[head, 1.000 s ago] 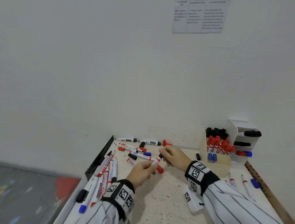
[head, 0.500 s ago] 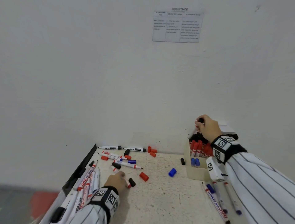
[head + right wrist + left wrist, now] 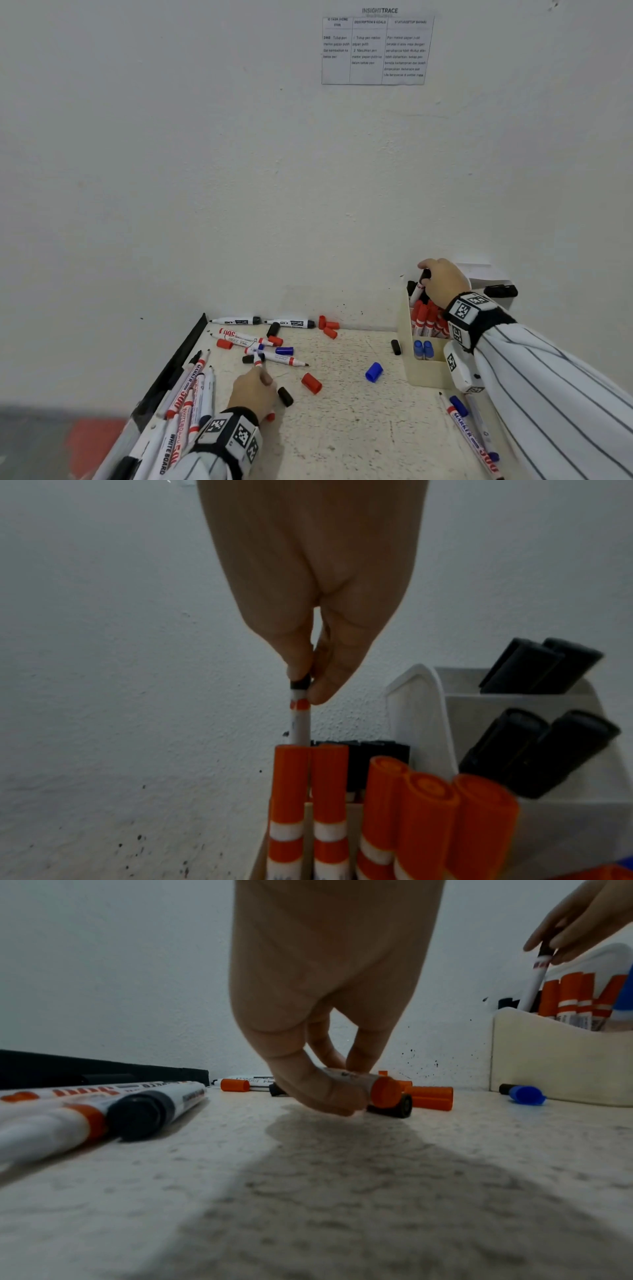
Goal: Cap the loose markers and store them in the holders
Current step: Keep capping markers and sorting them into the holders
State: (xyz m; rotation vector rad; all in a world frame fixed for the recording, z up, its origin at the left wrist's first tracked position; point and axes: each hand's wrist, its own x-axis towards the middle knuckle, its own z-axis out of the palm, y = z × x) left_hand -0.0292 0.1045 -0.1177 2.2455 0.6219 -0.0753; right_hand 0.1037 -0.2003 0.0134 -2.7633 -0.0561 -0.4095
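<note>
My right hand [image 3: 426, 274] pinches the black cap [image 3: 300, 683] of a white marker [image 3: 300, 725], which stands upright with its lower end down among red-capped markers [image 3: 424, 818] in the cream holder [image 3: 424, 375]. Low over the table, my left hand [image 3: 263, 377] grips a white marker with a red end [image 3: 385, 1091], thumb and fingers curled round its barrel. Loose on the table nearby are a red cap [image 3: 311, 382], a blue cap [image 3: 373, 372] and a black cap [image 3: 285, 396].
Several uncapped markers [image 3: 191, 394] lie along the black strip at the left edge, more against the wall [image 3: 236, 321], others at the right [image 3: 469, 431]. A white holder [image 3: 479, 712] with black markers [image 3: 534, 753] stands behind the cream one. Red caps [image 3: 329, 327] lie by the wall.
My right hand carried the black-capped marker from the table's middle to the cream holder and lowered it in. My left hand dropped to the table and took hold of a red marker.
</note>
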